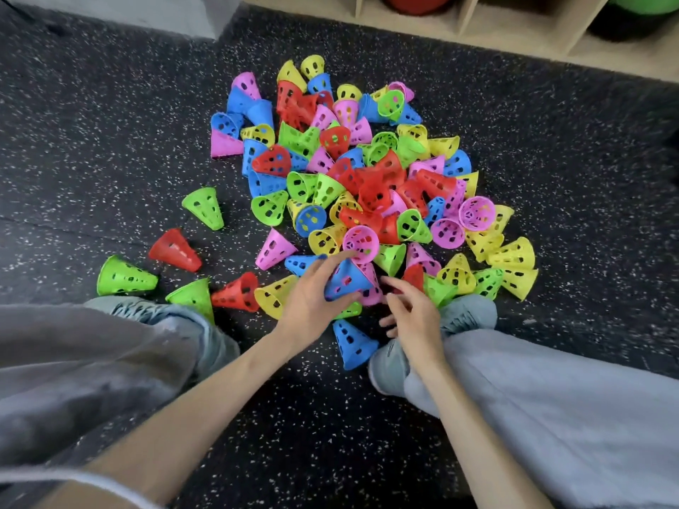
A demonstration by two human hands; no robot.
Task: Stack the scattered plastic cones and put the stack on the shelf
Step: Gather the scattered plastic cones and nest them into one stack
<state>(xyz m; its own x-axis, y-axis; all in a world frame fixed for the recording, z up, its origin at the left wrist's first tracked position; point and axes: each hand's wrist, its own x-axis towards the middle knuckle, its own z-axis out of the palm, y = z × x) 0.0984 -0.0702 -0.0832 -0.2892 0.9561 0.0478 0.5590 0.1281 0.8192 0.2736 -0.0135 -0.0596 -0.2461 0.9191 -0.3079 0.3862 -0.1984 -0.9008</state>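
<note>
On the speckled floor before the shelf, left hand grips a blue cone; right hand hovers, fingers apart. Nesting neighbours rim-first should keep the stack straight.

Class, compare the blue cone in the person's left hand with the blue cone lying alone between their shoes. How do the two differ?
The held blue cone is gripped by the left hand at the pile's edge; the lone blue cone lies untouched on the floor. The held one is partly hidden by fingers; the lone one shows fully. Both are blue, perforated plastic.
</note>
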